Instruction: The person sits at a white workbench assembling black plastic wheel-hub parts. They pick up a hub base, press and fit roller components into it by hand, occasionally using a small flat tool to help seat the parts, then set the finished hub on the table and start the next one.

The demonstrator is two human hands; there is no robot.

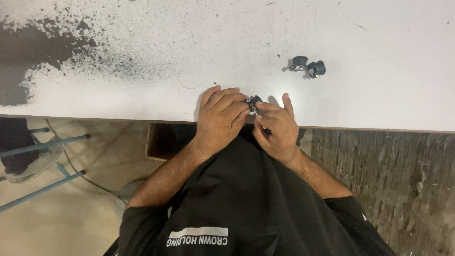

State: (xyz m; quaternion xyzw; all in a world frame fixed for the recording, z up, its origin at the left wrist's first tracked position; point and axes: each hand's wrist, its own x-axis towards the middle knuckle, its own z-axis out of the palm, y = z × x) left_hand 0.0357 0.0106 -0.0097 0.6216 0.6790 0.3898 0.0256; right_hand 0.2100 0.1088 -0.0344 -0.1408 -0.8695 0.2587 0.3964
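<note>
Black part (253, 101) pinched by left hand (220, 116) and right hand (277, 128) over scuffed white table (142, 42).

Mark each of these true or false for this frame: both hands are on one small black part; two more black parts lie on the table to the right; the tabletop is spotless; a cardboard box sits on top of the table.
1. Both hands hold one small black part. True: the left hand and right hand pinch the small black part at the table edge.
2. Two more black parts lie to the right. True: the two black parts lie apart from the hands.
3. The tabletop is spotless. False: dark speckled wear marks its left side.
4. A cardboard box sits on the table. False: the cardboard box is below the table edge.
</note>
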